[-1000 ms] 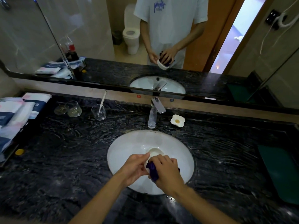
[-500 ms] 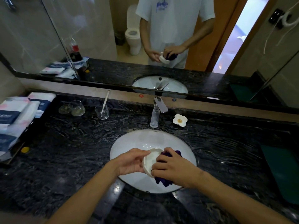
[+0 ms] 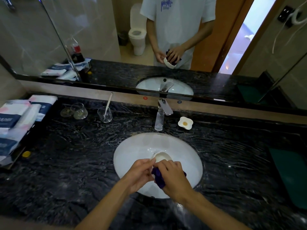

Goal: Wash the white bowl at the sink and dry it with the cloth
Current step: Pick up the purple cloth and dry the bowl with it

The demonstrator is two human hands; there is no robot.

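— Where's the white bowl (image 3: 162,157) now?

— Low in the middle of the frame, held over the sink (image 3: 132,150), tipped so its opening faces up toward the faucet (image 3: 160,116). Only its far rim shows past the knuckles.

— Who has it?

— The left hand (image 3: 140,173) grips its left edge, fingers curled over the rim. The right hand (image 3: 174,177) is bunched round the purple cloth (image 3: 158,177) and presses it against the near side of the bowl.

— So which hand is nearer the work?

— Both touch it; the bowl lies just beyond the fingertips, toward the top of the frame. I'd guess the drying goes on, with the left hand turning the bowl against the cloth. No water runs that I can see.
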